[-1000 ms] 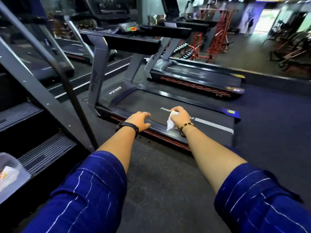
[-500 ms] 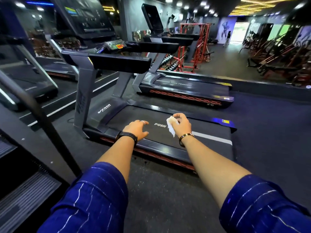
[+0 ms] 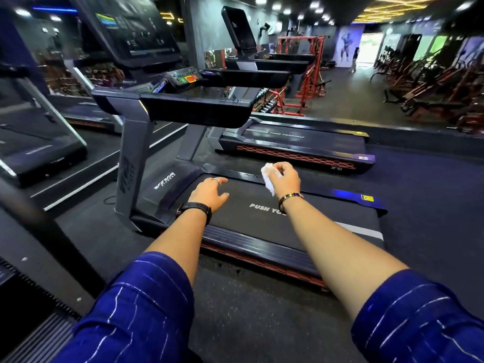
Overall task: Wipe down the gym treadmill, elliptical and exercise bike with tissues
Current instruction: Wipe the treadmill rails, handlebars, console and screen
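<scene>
I'm on the treadmill (image 3: 162,179) part of the job. My right hand (image 3: 286,176) pinches a crumpled white tissue (image 3: 268,178) over the far side rail (image 3: 243,175) of the deck; I cannot tell whether it touches the rail. My left hand (image 3: 209,193) is loose-fingered and holds nothing, above the belt (image 3: 248,221) near its front end. Next, I think, I should press the tissue flat on that rail and draw it along toward the rear edge. After that come the handrail (image 3: 196,111) and console (image 3: 187,78).

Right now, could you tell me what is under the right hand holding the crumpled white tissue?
Under the right hand and tissue: the black treadmill belt and its far side rail. The wrist covers the lettering's end.
</scene>
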